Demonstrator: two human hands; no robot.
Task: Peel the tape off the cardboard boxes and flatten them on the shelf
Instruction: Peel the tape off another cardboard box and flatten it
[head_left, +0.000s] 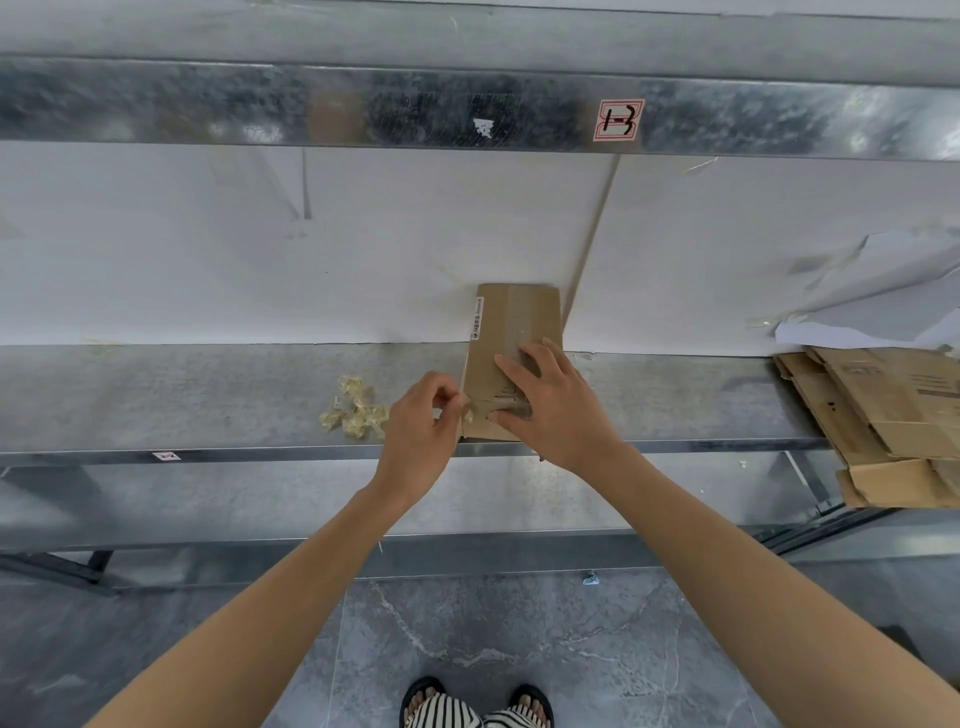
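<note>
**Partway: tape not yet off this box**

Flat on the shelf (208, 395), small cardboard box (514, 317), pressed down by right hand (550, 400), fingers (524, 358) straight; tape strip (480, 410) pinched by left hand (423, 415). Done: crumpled tape wads (356, 410), flattened boxes (883, 410). Left: peeling, flattening.

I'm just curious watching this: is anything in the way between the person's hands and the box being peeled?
Nothing visible. The left hand pinches the tape at the near end of the cardboard box; the right hand presses on it. Crumpled tape scraps lie apart on the left, flattened cardboard on the right.
</note>
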